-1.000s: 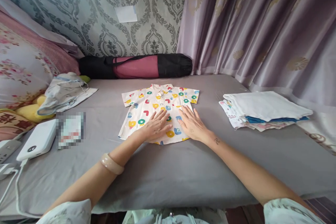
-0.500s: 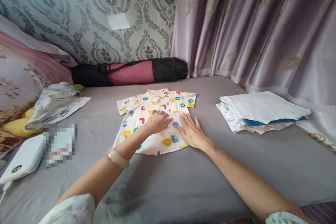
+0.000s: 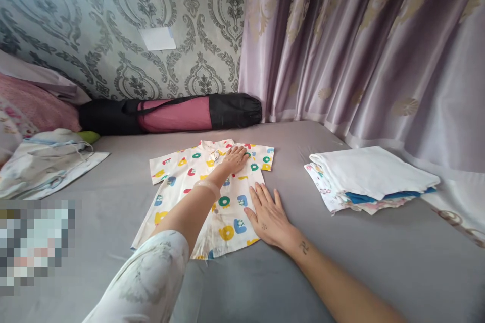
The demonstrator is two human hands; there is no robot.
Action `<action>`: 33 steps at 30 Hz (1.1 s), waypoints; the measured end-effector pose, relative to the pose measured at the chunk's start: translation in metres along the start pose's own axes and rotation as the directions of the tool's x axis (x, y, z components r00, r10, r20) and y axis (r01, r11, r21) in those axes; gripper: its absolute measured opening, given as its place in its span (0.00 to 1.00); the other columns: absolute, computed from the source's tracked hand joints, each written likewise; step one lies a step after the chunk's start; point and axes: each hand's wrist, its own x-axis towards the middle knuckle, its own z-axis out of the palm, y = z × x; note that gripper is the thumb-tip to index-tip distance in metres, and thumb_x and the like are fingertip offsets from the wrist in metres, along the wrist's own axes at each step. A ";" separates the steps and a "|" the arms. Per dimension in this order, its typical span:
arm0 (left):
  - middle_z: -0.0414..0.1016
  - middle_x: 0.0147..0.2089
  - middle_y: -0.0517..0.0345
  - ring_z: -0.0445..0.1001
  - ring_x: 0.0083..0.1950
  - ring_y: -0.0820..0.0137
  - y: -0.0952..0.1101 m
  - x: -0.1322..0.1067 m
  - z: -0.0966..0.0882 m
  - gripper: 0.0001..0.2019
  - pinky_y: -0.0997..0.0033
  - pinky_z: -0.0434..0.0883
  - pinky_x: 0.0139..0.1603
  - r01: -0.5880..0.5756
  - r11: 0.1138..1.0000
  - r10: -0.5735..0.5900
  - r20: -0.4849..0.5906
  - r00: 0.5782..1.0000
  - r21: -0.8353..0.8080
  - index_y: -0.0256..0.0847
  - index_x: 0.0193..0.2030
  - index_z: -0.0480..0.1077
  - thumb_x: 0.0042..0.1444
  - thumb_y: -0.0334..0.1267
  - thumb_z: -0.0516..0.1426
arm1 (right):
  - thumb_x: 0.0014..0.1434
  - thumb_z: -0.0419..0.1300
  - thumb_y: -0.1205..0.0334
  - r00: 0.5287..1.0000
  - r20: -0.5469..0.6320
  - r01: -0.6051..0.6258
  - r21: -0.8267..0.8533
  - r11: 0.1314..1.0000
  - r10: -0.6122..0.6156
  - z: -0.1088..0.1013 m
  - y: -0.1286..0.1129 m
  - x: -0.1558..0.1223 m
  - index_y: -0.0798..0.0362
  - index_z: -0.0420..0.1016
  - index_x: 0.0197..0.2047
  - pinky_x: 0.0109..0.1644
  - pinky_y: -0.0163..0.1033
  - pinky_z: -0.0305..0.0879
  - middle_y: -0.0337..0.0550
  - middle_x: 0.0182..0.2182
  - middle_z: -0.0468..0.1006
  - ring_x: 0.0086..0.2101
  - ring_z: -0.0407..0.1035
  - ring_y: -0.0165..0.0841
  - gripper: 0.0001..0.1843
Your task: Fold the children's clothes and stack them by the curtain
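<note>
In the foreground, a pale patterned sleeve (image 3: 146,272) covers the left arm at lower left, and the bare right forearm (image 3: 333,272), a dark mark at its wrist, enters from lower right. Both lie over a grey sheet (image 3: 242,292). The right hand (image 3: 267,217) is palm down and opened out, fingers extended and slightly spread, thumb toward the shirt; it rests along the garment's right-hand edge and grasps nothing. The short-sleeved shirt (image 3: 204,222), white with multicoloured motifs, lies spread at the centre of the sheet, hem nearest the viewer and collar farthest. A pale bangle (image 3: 207,189) encircles the left forearm, which crosses the shirt obliquely. Beyond it, the left hand (image 3: 235,159) lies palm down on the upper chest, just below the collar, fingers extended and grasping nothing. To the right, well apart from the shirt, is a stack of folded cloth (image 3: 375,174), white uppermost; to the left, a pale drawstring cloth (image 3: 49,169). Behind, a black-and-red roll (image 3: 174,113) lies along the patterned wall (image 3: 204,25), beside a mauve curtain (image 3: 322,40).
</note>
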 end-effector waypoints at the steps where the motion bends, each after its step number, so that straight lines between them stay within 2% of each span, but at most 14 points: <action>1: 0.54 0.71 0.45 0.50 0.71 0.56 0.000 0.004 0.001 0.24 0.49 0.48 0.69 0.001 1.000 -0.001 -0.021 1.000 0.016 0.39 0.66 0.57 0.68 0.44 0.39 | 0.68 0.35 0.45 1.000 0.000 -0.002 0.003 1.000 0.002 0.000 0.000 0.000 0.59 0.45 0.72 0.69 0.61 0.31 0.50 0.70 0.38 0.69 0.34 0.44 0.37; 7: 0.57 0.69 0.45 0.56 0.66 0.51 0.002 0.015 0.007 0.26 0.47 0.53 0.65 0.036 0.995 -0.023 -0.137 0.990 0.097 0.37 0.66 0.58 0.67 0.46 0.39 | 0.68 0.35 0.44 1.000 -0.009 -0.008 0.013 1.000 0.008 0.003 0.000 0.001 0.57 0.45 0.72 0.69 0.61 0.30 0.49 0.71 0.39 0.69 0.33 0.44 0.37; 10: 0.58 0.68 0.42 0.57 0.66 0.50 0.010 0.016 0.003 0.26 0.45 0.52 0.65 0.073 0.989 -0.060 -0.097 0.993 0.129 0.36 0.66 0.58 0.67 0.45 0.40 | 0.68 0.36 0.45 1.000 -0.025 -0.009 0.006 1.000 0.009 0.006 0.000 0.001 0.57 0.46 0.72 0.69 0.61 0.30 0.49 0.71 0.39 0.69 0.34 0.44 0.36; 12: 0.56 0.69 0.41 0.54 0.69 0.51 0.020 0.018 -0.001 0.25 0.45 0.49 0.67 0.080 0.983 -0.067 -0.081 0.994 0.166 0.35 0.66 0.59 0.67 0.44 0.41 | 0.68 0.36 0.46 0.999 -0.043 -0.012 0.000 1.000 0.012 0.007 -0.001 0.001 0.57 0.47 0.72 0.69 0.61 0.30 0.50 0.71 0.40 0.69 0.34 0.44 0.36; 15: 0.51 0.72 0.42 0.45 0.73 0.55 0.038 0.021 0.000 0.26 0.51 0.42 0.71 -0.011 0.986 0.022 -0.065 0.998 0.168 0.33 0.68 0.55 0.67 0.43 0.40 | 0.68 0.37 0.46 0.998 -0.061 -0.012 -0.007 1.000 0.012 0.008 -0.001 0.001 0.57 0.48 0.71 0.68 0.61 0.31 0.51 0.70 0.42 0.68 0.36 0.44 0.35; 18: 0.49 0.72 0.42 0.43 0.74 0.56 0.051 0.025 0.010 0.30 0.54 0.43 0.71 -0.100 0.990 0.100 -0.001 0.995 0.103 0.29 0.69 0.51 0.68 0.47 0.37 | 0.68 0.38 0.47 0.998 -0.065 -0.012 -0.010 1.000 0.012 0.008 -0.002 0.001 0.57 0.49 0.71 0.68 0.61 0.32 0.51 0.70 0.43 0.68 0.36 0.44 0.34; 23: 0.45 0.73 0.40 0.42 0.74 0.55 0.050 0.030 0.024 0.32 0.53 0.42 0.71 -0.083 0.993 0.080 0.044 0.996 0.081 0.28 0.70 0.49 0.68 0.50 0.36 | 0.68 0.39 0.48 0.998 -0.054 -0.012 0.007 1.000 0.012 0.004 -0.003 0.001 0.57 0.49 0.71 0.68 0.61 0.30 0.52 0.70 0.42 0.69 0.35 0.44 0.34; 28: 0.41 0.74 0.40 0.39 0.74 0.55 0.050 0.033 0.018 0.32 0.52 0.40 0.71 -0.066 0.994 0.056 0.111 0.992 0.085 0.29 0.71 0.46 0.68 0.51 0.35 | 0.68 0.39 0.48 0.999 -0.050 -0.014 0.026 1.000 0.015 0.003 -0.003 0.001 0.58 0.49 0.71 0.68 0.62 0.31 0.52 0.70 0.42 0.69 0.35 0.45 0.34; 31: 0.44 0.73 0.37 0.42 0.74 0.55 0.060 0.033 0.008 0.30 0.52 0.46 0.70 -0.048 0.994 0.035 0.140 0.990 0.096 0.29 0.69 0.50 0.68 0.48 0.39 | 0.68 0.40 0.50 0.998 -0.062 -0.006 0.034 0.999 0.008 0.004 -0.003 0.001 0.60 0.50 0.70 0.68 0.62 0.32 0.54 0.70 0.43 0.68 0.36 0.46 0.33; 33: 0.54 0.70 0.37 0.52 0.71 0.56 0.071 0.032 0.002 0.26 0.56 0.52 0.68 -0.045 0.994 0.031 0.131 0.991 0.101 0.30 0.65 0.57 0.67 0.45 0.42 | 0.68 0.42 0.51 0.997 -0.078 0.001 0.036 0.999 0.001 0.005 -0.002 0.000 0.61 0.51 0.70 0.67 0.63 0.33 0.56 0.70 0.45 0.68 0.38 0.47 0.33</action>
